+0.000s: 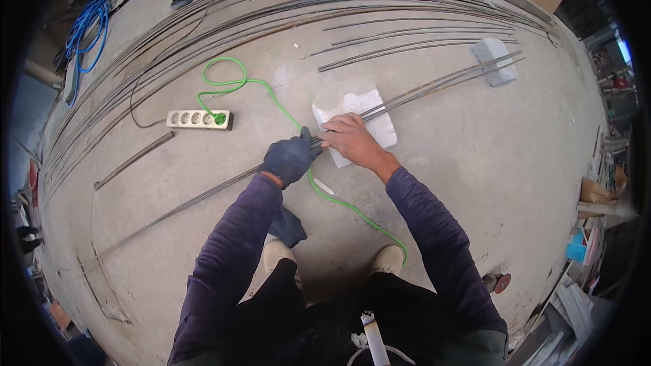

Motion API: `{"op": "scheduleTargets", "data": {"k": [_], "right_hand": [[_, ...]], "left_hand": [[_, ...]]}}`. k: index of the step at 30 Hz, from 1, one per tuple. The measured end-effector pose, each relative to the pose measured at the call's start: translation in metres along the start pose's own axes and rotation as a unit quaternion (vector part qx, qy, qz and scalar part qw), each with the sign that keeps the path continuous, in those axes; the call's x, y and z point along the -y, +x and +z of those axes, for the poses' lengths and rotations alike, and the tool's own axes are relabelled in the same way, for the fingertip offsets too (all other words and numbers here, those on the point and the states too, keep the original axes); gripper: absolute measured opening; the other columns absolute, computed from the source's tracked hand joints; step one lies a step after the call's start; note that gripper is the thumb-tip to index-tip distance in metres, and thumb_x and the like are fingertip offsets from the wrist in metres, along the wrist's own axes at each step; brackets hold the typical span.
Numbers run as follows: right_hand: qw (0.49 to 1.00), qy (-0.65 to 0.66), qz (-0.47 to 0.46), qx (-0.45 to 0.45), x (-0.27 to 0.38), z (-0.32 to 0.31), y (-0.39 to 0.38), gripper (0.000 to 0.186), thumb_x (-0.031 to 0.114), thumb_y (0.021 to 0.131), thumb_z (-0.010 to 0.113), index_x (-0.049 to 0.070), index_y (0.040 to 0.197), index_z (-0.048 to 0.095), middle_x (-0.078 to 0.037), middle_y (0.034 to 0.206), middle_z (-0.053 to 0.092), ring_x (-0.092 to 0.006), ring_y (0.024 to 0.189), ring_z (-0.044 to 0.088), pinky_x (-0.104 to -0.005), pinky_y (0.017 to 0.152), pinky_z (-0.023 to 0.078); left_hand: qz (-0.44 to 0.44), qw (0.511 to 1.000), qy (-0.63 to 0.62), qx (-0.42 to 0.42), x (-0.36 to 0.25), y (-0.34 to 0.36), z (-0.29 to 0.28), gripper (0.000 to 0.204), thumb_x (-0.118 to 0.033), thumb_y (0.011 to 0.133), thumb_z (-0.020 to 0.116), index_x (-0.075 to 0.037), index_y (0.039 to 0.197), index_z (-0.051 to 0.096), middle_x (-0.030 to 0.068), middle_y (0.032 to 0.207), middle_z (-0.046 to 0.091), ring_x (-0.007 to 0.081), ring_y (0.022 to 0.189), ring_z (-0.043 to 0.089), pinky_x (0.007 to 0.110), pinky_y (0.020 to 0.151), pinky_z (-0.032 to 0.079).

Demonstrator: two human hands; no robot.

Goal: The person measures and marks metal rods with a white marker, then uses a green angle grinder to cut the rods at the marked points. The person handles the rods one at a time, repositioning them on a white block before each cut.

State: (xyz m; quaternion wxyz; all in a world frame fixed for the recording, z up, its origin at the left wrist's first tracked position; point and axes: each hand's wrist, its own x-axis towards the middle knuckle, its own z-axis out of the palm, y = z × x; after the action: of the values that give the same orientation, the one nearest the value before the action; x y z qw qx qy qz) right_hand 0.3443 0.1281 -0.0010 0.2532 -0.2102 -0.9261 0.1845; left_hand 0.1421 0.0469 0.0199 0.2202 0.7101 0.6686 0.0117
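A small bundle of long thin steel rods (441, 86) runs slantwise across the floor in front of me, from lower left to upper right. My left hand (288, 159), in a dark blue glove, is closed round the bundle near its middle. Just to the right of it, my bare right hand (357, 142) lies over the same rods with its fingers bent round them. Beneath the rods by my right hand is a white block (381, 127). Their far right part rests on a grey-white block (496, 74). Both palms' undersides are hidden.
A green cord (349, 209) passes under the rods from a white power strip (196, 119). Several more rods (413, 42) lie beyond. A short bar (134, 161) is at left. Dark cloth (288, 228) lies by my left shoe; a reddish disc (502, 283) is at right.
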Motion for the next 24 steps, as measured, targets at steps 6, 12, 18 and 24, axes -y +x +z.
{"op": "scheduleTargets", "data": {"k": [6, 12, 18, 24], "right_hand": [[0.997, 0.033, 0.061, 0.032, -0.012, -0.001, -0.015, 0.03, 0.037, 0.091, 0.068, 0.013, 0.11, 0.067, -0.003, 0.112, 0.065, -0.0219, 0.118, 0.055, -0.0395, 0.105, 0.033], [0.996, 0.061, 0.064, 0.032, -0.009, -0.001, -0.014, 0.03, 0.036, 0.089, 0.07, 0.015, 0.11, 0.068, -0.004, 0.105, 0.064, -0.0218, 0.113, 0.055, -0.0384, 0.102, 0.033], [0.997, 0.062, 0.037, -0.018, -0.011, 0.012, -0.013, 0.026, 0.036, 0.086, 0.072, 0.016, 0.103, 0.066, -0.003, 0.097, 0.063, -0.0233, 0.108, 0.056, -0.039, 0.097, 0.035], [0.998, 0.054, 0.039, 0.002, -0.01, 0.007, -0.009, 0.026, 0.035, 0.087, 0.071, 0.017, 0.104, 0.068, -0.003, 0.098, 0.063, -0.0223, 0.108, 0.055, -0.0382, 0.097, 0.034]], "left_hand": [[-0.017, 0.999, 0.018, 0.043, -0.019, 0.006, -0.007, 0.068, -0.055, 0.102, 0.046, 0.001, 0.14, 0.044, 0.0262, 0.095, 0.072, 0.0449, 0.086, 0.071, 0.056, 0.074, 0.055], [-0.014, 0.998, 0.037, 0.05, -0.021, 0.002, -0.013, 0.066, -0.053, 0.101, 0.048, 0.001, 0.139, 0.046, 0.0266, 0.097, 0.072, 0.0469, 0.085, 0.07, 0.057, 0.073, 0.055], [-0.023, 0.997, 0.029, 0.063, -0.018, 0.001, -0.014, 0.066, -0.053, 0.102, 0.046, -0.002, 0.143, 0.043, 0.0304, 0.101, 0.071, 0.0492, 0.092, 0.069, 0.057, 0.078, 0.053], [-0.025, 0.998, 0.033, 0.055, -0.016, 0.002, -0.014, 0.074, -0.058, 0.101, 0.045, 0.001, 0.145, 0.043, 0.0279, 0.099, 0.072, 0.0479, 0.089, 0.07, 0.057, 0.077, 0.054]]}}
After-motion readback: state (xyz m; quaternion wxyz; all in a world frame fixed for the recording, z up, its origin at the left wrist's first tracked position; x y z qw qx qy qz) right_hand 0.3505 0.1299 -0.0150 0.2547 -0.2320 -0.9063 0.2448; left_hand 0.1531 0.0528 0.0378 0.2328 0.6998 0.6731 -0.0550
